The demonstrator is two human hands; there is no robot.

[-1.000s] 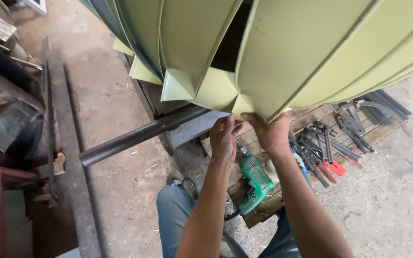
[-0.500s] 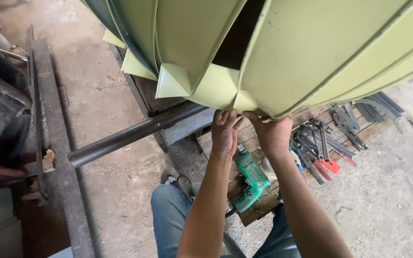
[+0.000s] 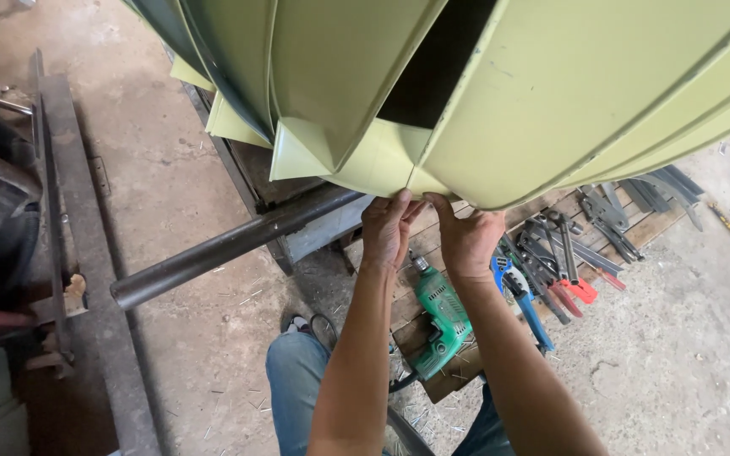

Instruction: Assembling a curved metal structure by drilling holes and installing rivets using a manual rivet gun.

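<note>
While both hands press up at seam, I keep left hand (image 3: pixel 389 230) and right hand (image 3: pixel 466 239) curled, fingertips pinching lower edge of green sheet-metal panel (image 3: pixel 568 101) overhead, above drill (image 3: pixel 439 325). Advice: steady even pressure, edges aligned, fingers off sharp rim.

Both bare forearms rise from the near edge toward the middle of the view, running almost side by side and closing in at the wrists. The left hand (image 3: pixel 389 230) is raised with its back toward the camera, fingers curled and fingertips pressed upward at the top. The right hand (image 3: pixel 466 241) sits just beside it, also back-on, thumb stretched up and left until it nearly meets the left hand's fingertips. Both wrists are bent slightly back. 2 knees in blue jeans (image 3: pixel 297 380) show below.
</note>
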